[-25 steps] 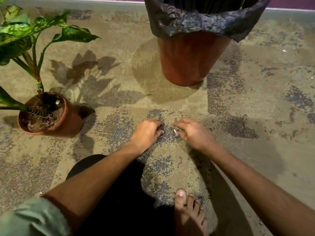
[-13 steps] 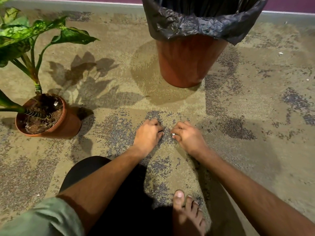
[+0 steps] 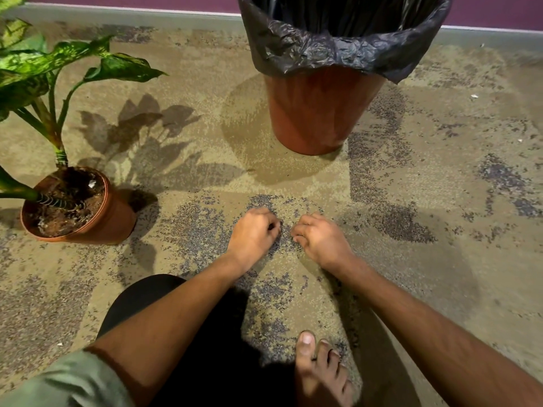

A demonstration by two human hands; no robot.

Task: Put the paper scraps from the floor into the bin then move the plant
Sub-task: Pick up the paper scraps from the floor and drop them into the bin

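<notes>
Head view: bin (image 3: 320, 113) and plant (image 3: 58, 83) unlabelled.

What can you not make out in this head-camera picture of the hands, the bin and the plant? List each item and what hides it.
- Head view: what the left hand and right hand hold, if anything; curled fingers cover it.
- Head view: the bin contents; its dark liner and the top edge hide them.
- Head view: the plant top, cut off by the left edge.
- Head view: white specks, too small to identify.
</notes>
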